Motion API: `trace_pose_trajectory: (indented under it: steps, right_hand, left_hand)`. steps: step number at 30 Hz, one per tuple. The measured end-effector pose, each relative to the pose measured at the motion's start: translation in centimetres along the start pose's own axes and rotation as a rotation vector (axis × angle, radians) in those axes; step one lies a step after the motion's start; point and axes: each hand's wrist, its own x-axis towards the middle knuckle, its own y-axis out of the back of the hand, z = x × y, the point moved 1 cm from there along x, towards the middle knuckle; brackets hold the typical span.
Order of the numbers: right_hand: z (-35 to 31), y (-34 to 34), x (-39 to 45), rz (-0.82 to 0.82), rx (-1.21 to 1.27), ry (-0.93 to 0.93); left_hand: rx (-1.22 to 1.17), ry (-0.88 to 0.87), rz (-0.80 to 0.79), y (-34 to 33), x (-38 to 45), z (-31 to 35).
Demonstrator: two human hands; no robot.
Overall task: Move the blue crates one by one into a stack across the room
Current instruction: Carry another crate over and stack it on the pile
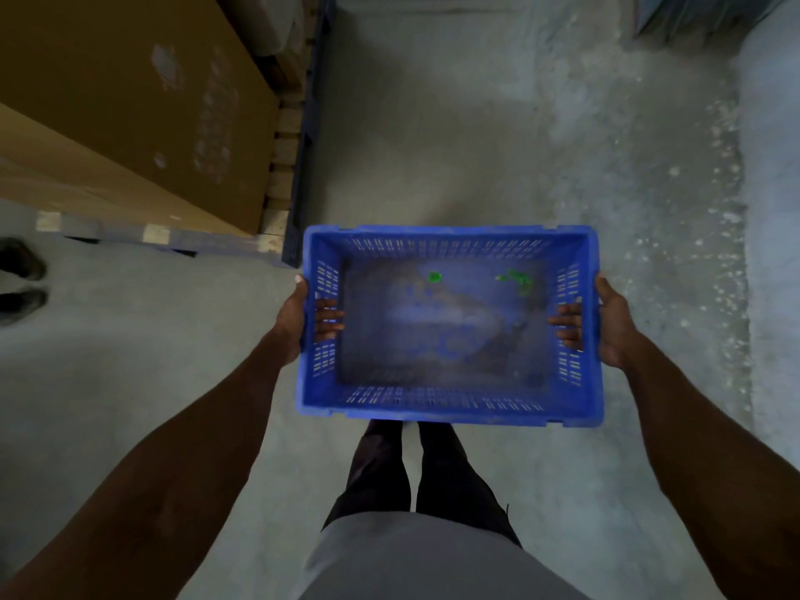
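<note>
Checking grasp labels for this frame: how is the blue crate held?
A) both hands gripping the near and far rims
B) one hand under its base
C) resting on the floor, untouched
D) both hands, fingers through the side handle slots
D: the left hand and right hand sit at opposite short sides of the blue crate, with fingers poking through the handle slots into its interior.
</note>
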Motion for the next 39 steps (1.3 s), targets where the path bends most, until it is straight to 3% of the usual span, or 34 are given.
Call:
trace_pose_trajectory:
  steps: [6,11,20,30,39]
  right_hand:
    - [0.8,1.1,-2.7,-0.011,0.095,0.076]
    - [1.4,2.1,-7.4,-0.057,0.199,0.100]
    - [7.3,3.8,-19.0,0.129,0.375,0.194]
    - [25.0,2.6,-32.1,0.384,0.815,0.291]
    - [49.0,-5.2,-44.2,0.672,1.315,0.367]
  left_hand:
    - [-0.021,0.041,-0.030,-0.1,-2.8,1.0]
    - [0.009,-0.033,-0.036,-0.7,-6.0,2.3]
    - [0.171,-0.102,-0.235,-4.0,-11.0,7.3]
    - [0.652,-0.181,-0.529,-15.0,-16.8,9.3]
    - [1.138,-0.194,-0.889,-26.6,-27.4,-3.2]
